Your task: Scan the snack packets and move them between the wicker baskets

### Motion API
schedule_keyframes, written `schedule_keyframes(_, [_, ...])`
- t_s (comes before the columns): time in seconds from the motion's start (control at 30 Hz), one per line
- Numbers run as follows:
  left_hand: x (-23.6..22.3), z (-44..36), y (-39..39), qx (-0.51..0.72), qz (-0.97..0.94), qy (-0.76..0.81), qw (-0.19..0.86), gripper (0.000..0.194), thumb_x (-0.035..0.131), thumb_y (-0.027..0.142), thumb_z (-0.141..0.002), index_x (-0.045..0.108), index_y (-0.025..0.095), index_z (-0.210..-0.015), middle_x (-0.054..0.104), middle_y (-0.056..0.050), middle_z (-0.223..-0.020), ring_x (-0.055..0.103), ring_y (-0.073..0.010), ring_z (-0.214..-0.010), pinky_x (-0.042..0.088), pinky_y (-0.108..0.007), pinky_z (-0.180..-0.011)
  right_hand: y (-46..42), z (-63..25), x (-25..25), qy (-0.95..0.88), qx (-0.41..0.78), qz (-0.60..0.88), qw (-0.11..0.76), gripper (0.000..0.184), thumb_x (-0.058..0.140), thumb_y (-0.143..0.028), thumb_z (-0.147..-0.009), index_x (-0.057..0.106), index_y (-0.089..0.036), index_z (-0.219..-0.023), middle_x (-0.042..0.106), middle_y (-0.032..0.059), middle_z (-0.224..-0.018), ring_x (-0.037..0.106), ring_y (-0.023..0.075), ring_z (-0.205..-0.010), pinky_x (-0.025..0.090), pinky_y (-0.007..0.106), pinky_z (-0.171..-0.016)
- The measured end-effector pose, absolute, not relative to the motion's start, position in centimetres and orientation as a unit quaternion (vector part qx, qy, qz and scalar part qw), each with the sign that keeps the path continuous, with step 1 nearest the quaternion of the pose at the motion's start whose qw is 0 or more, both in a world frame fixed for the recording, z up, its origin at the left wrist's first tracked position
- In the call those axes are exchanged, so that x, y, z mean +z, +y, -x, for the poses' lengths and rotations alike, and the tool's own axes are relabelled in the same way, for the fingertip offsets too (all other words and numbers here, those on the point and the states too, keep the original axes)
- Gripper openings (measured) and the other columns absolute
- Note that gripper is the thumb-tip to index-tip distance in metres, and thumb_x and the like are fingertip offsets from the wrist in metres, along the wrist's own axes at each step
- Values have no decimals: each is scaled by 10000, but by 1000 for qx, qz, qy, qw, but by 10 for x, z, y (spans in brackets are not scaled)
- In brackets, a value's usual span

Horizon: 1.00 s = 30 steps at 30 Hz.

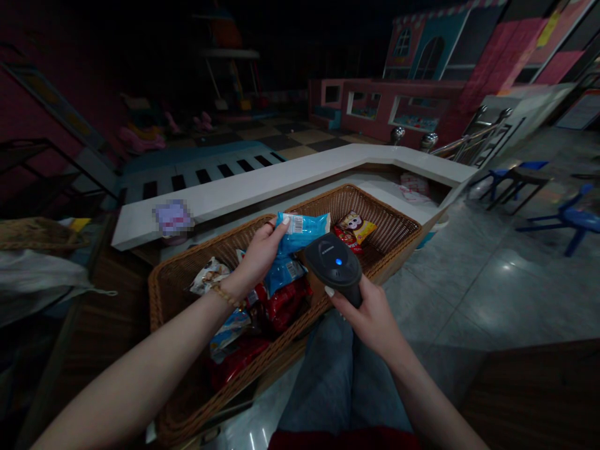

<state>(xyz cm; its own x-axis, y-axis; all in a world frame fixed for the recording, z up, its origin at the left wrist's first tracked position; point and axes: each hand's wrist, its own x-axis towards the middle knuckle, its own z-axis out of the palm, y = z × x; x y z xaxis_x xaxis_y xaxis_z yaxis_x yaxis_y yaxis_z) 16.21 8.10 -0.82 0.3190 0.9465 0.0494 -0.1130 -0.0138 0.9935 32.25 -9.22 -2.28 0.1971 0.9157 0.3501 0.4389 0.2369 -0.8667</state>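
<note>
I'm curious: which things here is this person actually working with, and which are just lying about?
Being worked with:
left hand holding a blue snack packet
right hand gripping a handheld barcode scanner

Just nearby:
wicker basket
snack packets
white counter
blue plastic chair

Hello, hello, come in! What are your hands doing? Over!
Left hand gripping blue snack packet. Right hand gripping black barcode scanner. Both above wicker basket. Over!
</note>
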Motion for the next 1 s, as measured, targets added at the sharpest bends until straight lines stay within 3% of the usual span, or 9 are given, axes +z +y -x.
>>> schedule_keyframes(0.17, [-3, -163, 77, 442, -557, 395, 582, 479, 775, 570, -766, 717, 166, -1017, 752, -53, -832, 694, -217, -760, 540, -309, -679, -93, -322, -20, -584, 234, 579, 519, 229, 618, -328, -889, 681, -189, -1059, 737, 19, -811, 685, 198, -714, 528, 258, -678])
schedule_keyframes(0.47, [4, -158, 82, 450, -582, 381, 560, 399, 713, 522, -845, 735, 174, -1039, 748, -56, -902, 693, -221, -862, 564, -329, -813, -95, -326, -24, -579, 220, 591, 517, 237, 625, -320, -874, 680, -191, -1065, 750, 27, -829, 692, 212, -718, 534, 278, -693])
schedule_keyframes(0.7, [43, -99, 110, 420, -658, 499, 374, 405, 717, 527, -824, 757, 167, -1004, 723, -85, -834, 632, -214, -701, 515, -311, -637, -95, -345, -31, -552, 187, 619, 526, 222, 645, -381, -889, 683, -193, -1001, 757, 39, -808, 705, 235, -732, 525, 302, -684])
schedule_keyframes(0.87, [38, -81, 122, 370, -732, 525, 225, 487, 770, 423, -775, 679, 184, -1190, 740, -113, -1054, 677, -291, -995, 540, -418, -922, -96, -361, -29, -512, 181, 637, 547, 264, 682, -460, -875, 673, -198, -909, 712, 26, -692, 661, 225, -652, 483, 287, -575])
schedule_keyframes(1.0, [39, -113, 113, 348, -787, 441, 256, 415, 746, 315, -804, 685, 198, -1198, 727, -114, -1172, 667, -289, -1117, 489, -427, -1048, -97, -372, -29, -482, 184, 646, 562, 336, 698, -528, -867, 672, -193, -864, 641, -3, -589, 593, 193, -564, 462, 285, -547])
